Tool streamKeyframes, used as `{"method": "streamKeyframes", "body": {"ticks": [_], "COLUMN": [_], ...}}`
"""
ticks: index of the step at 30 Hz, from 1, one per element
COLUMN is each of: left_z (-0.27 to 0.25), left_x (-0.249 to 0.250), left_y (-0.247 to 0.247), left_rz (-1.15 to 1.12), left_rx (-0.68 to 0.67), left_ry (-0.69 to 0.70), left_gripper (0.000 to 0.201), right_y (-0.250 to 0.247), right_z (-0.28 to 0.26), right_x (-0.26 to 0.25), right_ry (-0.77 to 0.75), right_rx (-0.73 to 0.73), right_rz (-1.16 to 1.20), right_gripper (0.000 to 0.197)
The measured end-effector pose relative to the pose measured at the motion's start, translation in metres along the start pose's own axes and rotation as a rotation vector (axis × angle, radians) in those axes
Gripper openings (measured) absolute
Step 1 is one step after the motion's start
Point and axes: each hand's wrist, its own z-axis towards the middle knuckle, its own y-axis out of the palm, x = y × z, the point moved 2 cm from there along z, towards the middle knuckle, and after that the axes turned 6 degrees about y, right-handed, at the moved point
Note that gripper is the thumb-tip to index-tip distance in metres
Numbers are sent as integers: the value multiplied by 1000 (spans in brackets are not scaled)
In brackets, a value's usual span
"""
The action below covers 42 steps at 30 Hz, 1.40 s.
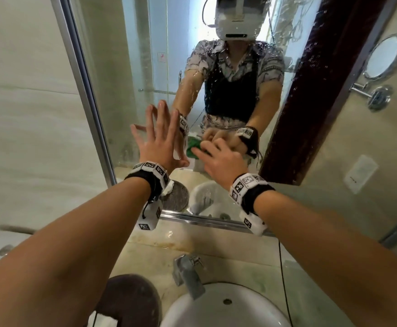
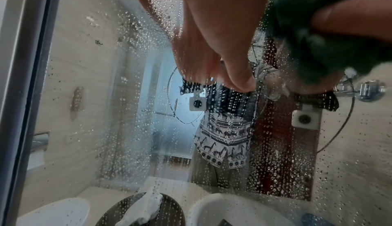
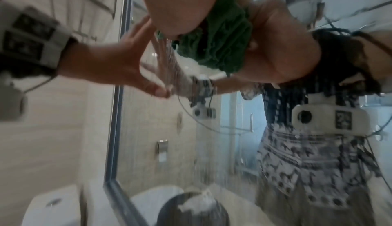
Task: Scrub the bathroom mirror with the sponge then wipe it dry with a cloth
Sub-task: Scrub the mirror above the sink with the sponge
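Green sponge (image 1: 194,149) bunched in my right hand (image 1: 218,161), fingers curled round it, pressed vs. the mirror (image 1: 131,67) low-centre, just above the bottom frame. Right wrist view: sponge (image 3: 214,45) crumpled between palm and glass, its reflection meeting it. Left wrist view: sponge (image 2: 318,45) dark green at top right, fingertips (image 2: 350,20) of the right hand dug into it.

My left hand (image 1: 159,142) flat on the glass just left of the sponge, fingers straight and spread, holding nothing; palm braced vs. the mirror. Thumb of that hand sits near the sponge, not touching as far as I can tell.

Glass wet: droplets all over lower half, streaks higher up.

Around: sink basin (image 1: 228,310) below, w/ metal tap (image 1: 188,272) at its back edge. Stone counter (image 1: 216,246) between basin and mirror frame, stained. Dark round dish (image 1: 131,300) left of basin, w/ a white cloth (image 1: 105,320) at its near edge; reflection in left wrist view shows the cloth (image 2: 144,207) draped in the dish. Toilet cistern (image 1: 1,246) far left. Round shaving mirror (image 1: 384,57) on an arm, wall to the right. Cable (image 1: 283,279) runs down from right wrist across the counter.
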Motion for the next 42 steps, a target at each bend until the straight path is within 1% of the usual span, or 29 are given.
{"method": "streamKeyframes", "body": {"ticks": [2, 6, 8, 11, 13, 14, 16, 18, 20, 22, 23, 25, 26, 28, 30, 32, 34, 35, 37, 39, 42], "left_z": [0, -2, -5, -9, -9, -9, -9, -8, -8, -7, -6, -5, -4, -4, -4, -4, -4, -3, -4, -4, -4], "left_x": [-1, -3, -5, -19, -35, -45, -68, -88, -105, -114, -116, -117, -117, -115, -116, -117, -119, -119, -119, -119, -117], "left_y": [0, -2, -5, -14, -22, -25, -30, -31, -31, -28, -25, -20, -18, -14, -12, -11, -11, -10, -11, -12, -15], "left_rz": [0, 1, -3, -17, 14, 26, 22, 15, 13, 10, 4, -8, -11, -15, -7, -1, -4, -5, -4, 4, 18], "left_rx": [9, -2, 2, 54, 74, 82, 111, 141, 132, 90, 76, 73, 77, 88, 104, 113, 115, 114, 107, 92, 70], "left_ry": [4, 17, 50, 139, 194, 201, 175, 137, 120, 122, 127, 133, 133, 134, 145, 151, 152, 151, 148, 146, 151], "left_gripper": [150, 147, 138, 117, 110, 109, 111, 118, 129, 142, 145, 147, 147, 148, 149, 150, 149, 149, 148, 148, 144], "right_y": [9, 3, -8, -23, -37, -46, -64, -73, -74, -70, -67, -56, -49, -29, -11, 1, 9, 9, 4, -11, -40], "right_z": [-8, -3, 2, 15, 29, 37, 54, 68, 78, 81, 81, 78, 75, 65, 51, 39, 33, 33, 39, 50, 76], "right_x": [-3, -7, -6, 0, 2, 3, 6, 9, 6, -3, -10, -25, -32, -44, -53, -61, -65, -65, -63, -60, -55], "right_ry": [-39, -25, 30, 179, 298, 373, 539, 681, 742, 719, 666, 493, 398, 238, 146, 49, -13, -18, 19, 127, 340], "right_rx": [-70, -188, -176, -84, -2, 49, 181, 287, 333, 315, 299, 230, 164, -19, -181, -239, -238, -225, -193, -133, 61], "right_rz": [-16, -28, -33, 3, 30, 51, 105, 181, 238, 233, 206, 136, 102, 57, 41, -28, -80, -83, -57, 5, 132], "right_gripper": [44, 44, 45, 57, 60, 60, 54, 48, 45, 43, 42, 43, 43, 43, 42, 39, 39, 40, 42, 43, 42]}}
